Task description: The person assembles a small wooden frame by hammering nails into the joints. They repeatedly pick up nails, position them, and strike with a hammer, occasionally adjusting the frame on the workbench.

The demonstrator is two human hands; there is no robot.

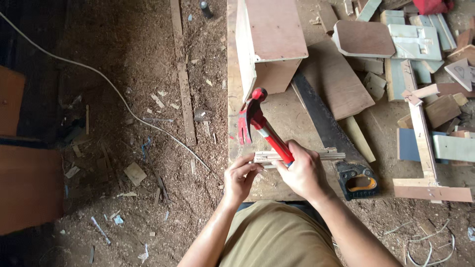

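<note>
On sawdust-strewn workbench, seemingly outdoors.

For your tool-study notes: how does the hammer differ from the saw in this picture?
The hammer is red and raised off the bench in the right hand; the saw lies flat on the bench, untouched. The hammer has a clawed head; the saw has a long dark blade. The hammer's handle is red, the saw's black and orange. Both are hand tools at the same workbench.
</note>
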